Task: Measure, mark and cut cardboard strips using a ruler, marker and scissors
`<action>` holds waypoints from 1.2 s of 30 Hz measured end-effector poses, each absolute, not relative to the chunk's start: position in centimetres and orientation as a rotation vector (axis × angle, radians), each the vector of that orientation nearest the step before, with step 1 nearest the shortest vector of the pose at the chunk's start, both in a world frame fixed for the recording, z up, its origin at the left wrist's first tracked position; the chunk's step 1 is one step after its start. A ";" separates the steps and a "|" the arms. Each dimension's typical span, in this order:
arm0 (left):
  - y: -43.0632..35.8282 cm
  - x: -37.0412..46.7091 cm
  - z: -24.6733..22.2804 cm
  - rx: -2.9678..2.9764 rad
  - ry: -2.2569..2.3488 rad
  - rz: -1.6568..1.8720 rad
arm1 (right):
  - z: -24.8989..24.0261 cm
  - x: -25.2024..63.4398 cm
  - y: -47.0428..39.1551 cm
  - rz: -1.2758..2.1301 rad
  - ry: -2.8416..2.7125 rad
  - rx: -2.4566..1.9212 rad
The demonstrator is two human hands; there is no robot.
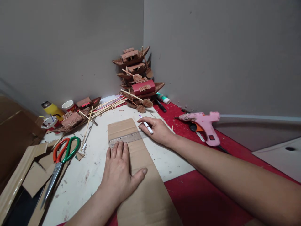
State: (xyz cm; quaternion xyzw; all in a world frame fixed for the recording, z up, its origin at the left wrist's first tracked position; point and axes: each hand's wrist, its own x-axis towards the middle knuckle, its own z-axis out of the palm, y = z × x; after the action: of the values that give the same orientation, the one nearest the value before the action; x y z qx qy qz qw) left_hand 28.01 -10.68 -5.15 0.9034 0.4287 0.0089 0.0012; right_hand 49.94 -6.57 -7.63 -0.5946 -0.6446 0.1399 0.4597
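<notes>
Ruler (127,139) across cardboard (142,155), left hand (117,180) flat, right-hand grip (162,133) around marker (147,127) beside edge

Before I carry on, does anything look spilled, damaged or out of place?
Small brown cardboard scraps untidily litter the flat white sheet, and dark residue stains the pink plastic glue gun's front. I see no spill.

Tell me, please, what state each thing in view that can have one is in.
Cardboard: lying flat
Ruler: laid across the cardboard
Pen: held, tilted
Left hand: open, resting on cardboard and ruler
Right hand: closed on the pen
Scissors: blades shut
Glue gun: set down, power unclear
Yellow bottle: dark cap on
Front cup: open, holding items
Rear cup: open-topped
Model boats: some stacked
</notes>
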 end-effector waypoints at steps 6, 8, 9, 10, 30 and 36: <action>-10.9 28.0 -5.1 2.847 1.352 0.033 | -7.3 50.1 -6.7 0.345 -1.568 -1.432; -10.8 27.9 -5.1 2.851 1.351 0.034 | -7.2 50.1 -6.7 0.358 -1.556 -1.413; -10.8 27.9 -5.1 2.852 1.352 0.036 | -7.2 50.1 -6.6 0.365 -1.550 -1.406; -10.8 27.9 -5.2 2.852 1.353 0.039 | -7.2 50.1 -6.6 0.372 -1.545 -1.400; -10.7 28.0 -5.2 2.880 1.347 0.039 | -7.5 50.2 -6.9 0.372 -1.667 -1.367; -10.6 28.2 -5.1 2.867 1.367 0.014 | -7.8 50.4 -6.8 0.372 -1.747 -1.340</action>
State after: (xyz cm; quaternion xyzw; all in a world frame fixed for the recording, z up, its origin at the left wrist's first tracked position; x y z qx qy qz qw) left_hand 28.16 -10.64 -5.11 0.9025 0.4303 0.0044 -0.0173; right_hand 50.38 -6.78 -7.77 -0.5393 -0.7031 0.1495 0.4387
